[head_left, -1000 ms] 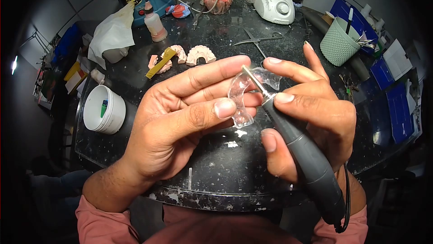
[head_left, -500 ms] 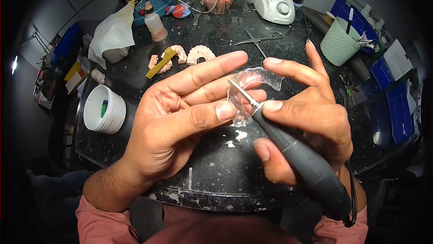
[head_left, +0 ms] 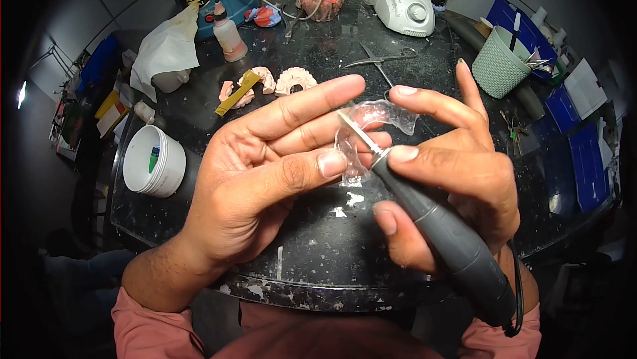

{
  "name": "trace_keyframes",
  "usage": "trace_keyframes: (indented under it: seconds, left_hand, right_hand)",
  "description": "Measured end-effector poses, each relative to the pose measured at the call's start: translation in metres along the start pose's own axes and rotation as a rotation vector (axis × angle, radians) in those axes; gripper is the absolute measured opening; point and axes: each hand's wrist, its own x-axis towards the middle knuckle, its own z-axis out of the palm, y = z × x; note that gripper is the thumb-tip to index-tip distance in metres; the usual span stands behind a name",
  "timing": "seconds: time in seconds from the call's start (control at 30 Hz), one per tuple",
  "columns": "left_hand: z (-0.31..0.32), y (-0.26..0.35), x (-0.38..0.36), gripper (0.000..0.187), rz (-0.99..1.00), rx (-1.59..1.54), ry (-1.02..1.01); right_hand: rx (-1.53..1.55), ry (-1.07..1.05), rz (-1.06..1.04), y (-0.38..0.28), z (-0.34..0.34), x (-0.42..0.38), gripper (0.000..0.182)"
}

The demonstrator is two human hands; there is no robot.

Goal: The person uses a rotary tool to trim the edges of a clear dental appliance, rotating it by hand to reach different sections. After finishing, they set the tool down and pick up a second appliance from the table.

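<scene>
Left hand: Palm turned up above the bench (head_left: 312, 246), the left hand (head_left: 245, 166) pinches a clear dental tray (head_left: 391, 115) between thumb and fingers, the index finger stretched out straight and free of it.
Right hand: The right hand (head_left: 468, 166) grips a black drill (head_left: 444, 226), 1 fingertip at its neck and the thumb at its side; another finger reaches the tray's far edge, the last pointing up.
Dental tray: Thin, see-through and horseshoe-shaped, it is held in the air at the left fingertips, its near end beside the left thumb, its curve catching the light.
Drill bit: The pale, slim bit (head_left: 358, 133) crosses the tray's left side; whether it touches the plastic cannot be told.
Change: Compared with 1 second earlier, the bit's tip sits lower and farther left, and the left index finger is clear of the tip; against 0.5 seconds earlier, the pose is nearly identical.
Bench: Beyond the hands lie scissors (head_left: 375, 60) and pale tooth models (head_left: 294, 80).
</scene>
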Motion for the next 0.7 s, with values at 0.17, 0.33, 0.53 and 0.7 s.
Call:
trace_keyframes:
  seconds: [0.17,0.33,0.53,0.7]
  left_hand:
    - [-0.0009,-0.0012,0.0007,0.062,0.008,0.004,-0.008]
    - [-0.0016,-0.0032,0.0009,0.061,0.037,0.035,-0.006]
    - [-0.0012,-0.003,0.0006,0.061,0.029,0.027,-0.005]
    - [-0.0005,-0.0032,0.0005,0.06,0.031,0.026,-0.01]
  right_hand:
    - [0.003,0.02,0.001,0.0016,0.001,-0.0023,0.039]
    - [-0.019,0.033,0.0,0.0023,0.001,-0.0028,0.039]
    - [0.027,-0.041,-0.029,0.0,-0.0024,-0.0004,0.04]
    - [0.021,0.02,-0.02,0.0038,0.0004,-0.0017,0.04]
